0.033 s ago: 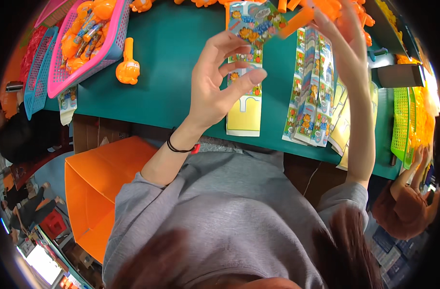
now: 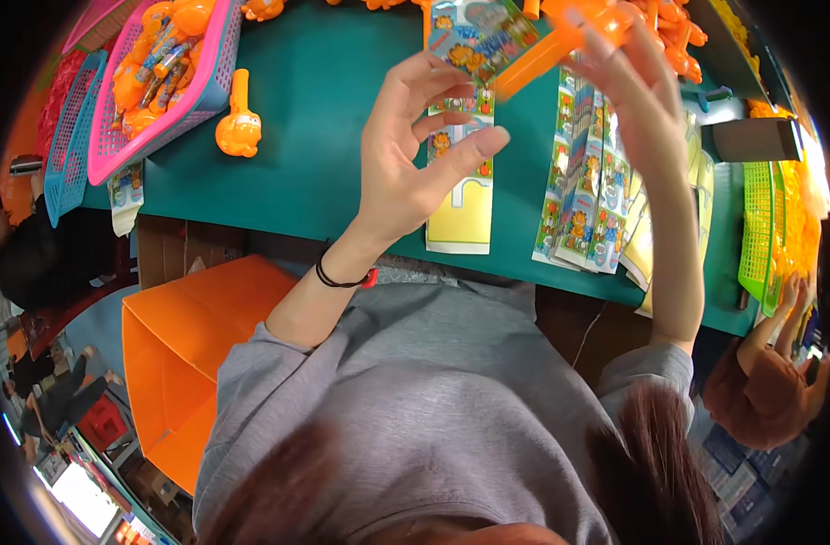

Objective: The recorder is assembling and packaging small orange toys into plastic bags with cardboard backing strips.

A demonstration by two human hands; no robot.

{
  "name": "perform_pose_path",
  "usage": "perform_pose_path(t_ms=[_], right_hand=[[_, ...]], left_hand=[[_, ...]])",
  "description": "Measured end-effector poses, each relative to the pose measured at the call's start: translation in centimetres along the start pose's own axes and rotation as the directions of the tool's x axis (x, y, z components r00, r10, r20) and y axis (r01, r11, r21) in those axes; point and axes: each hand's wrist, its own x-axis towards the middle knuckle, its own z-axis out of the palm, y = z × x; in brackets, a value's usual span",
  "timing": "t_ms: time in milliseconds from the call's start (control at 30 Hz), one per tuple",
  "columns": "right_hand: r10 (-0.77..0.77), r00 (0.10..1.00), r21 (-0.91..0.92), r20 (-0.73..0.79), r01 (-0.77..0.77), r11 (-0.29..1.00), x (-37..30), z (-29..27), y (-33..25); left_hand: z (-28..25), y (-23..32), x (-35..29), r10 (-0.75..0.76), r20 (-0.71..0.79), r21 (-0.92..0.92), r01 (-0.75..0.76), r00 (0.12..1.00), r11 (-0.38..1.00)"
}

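Note:
My left hand is raised over the table, its curled fingertips holding a small printed cartoon sticker; the thumb stands apart. Below it, a printed strip with a bare yellow backing end lies on the table. My right hand, blurred by motion, grips an orange stick with a rounded head, its handle slanting down toward the sticker. Whether handle and sticker touch I cannot tell. A stack of printed sticker strips lies beneath my right hand, with yellow backing sheets beside it.
One orange cat-headed stick lies left, next to a pink basket filled with similar pieces. More orange pieces are heaped at the far right. A green basket stands at the right edge, near another person. An orange bin is below left.
My right hand has moved left and toward me, bringing the orange stick's handle down in front of the sticker. My left hand has stayed nearly still.

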Motion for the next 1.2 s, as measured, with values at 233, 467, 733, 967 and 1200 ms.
perform_pose_path(t_ms=[233,467,733,967,1200], right_hand=[[0.21,0.978,0.202,-0.003,-0.205,0.958,-4.7,0.5,2.6],[0.117,0.993,0.279,-0.008,-0.11,0.954,-6.6,1.4,2.5],[-0.094,0.979,0.261,0.179,0.045,0.964,-5.6,3.2,0.0],[0.095,0.992,0.47,0.084,-0.124,0.874,-5.6,0.7,2.9],[0.237,0.969,0.432,0.068,-0.243,0.869,-5.3,1.1,2.4]], left_hand=[[2.5,0.5,-0.8,-0.159,-0.076,-0.015,0.158,0.984,0.987],[3.3,0.3,-1.1,-0.249,-0.077,-0.193,0.231,0.965,0.954],[2.2,0.7,-1.2,-0.324,-0.091,-0.278,0.289,0.942,0.916],[1.6,1.4,-1.2,-0.418,-0.057,-0.355,0.373,0.907,0.857],[-1.2,3.7,-1.6,-0.311,0.039,-0.082,0.313,0.95,0.946]])
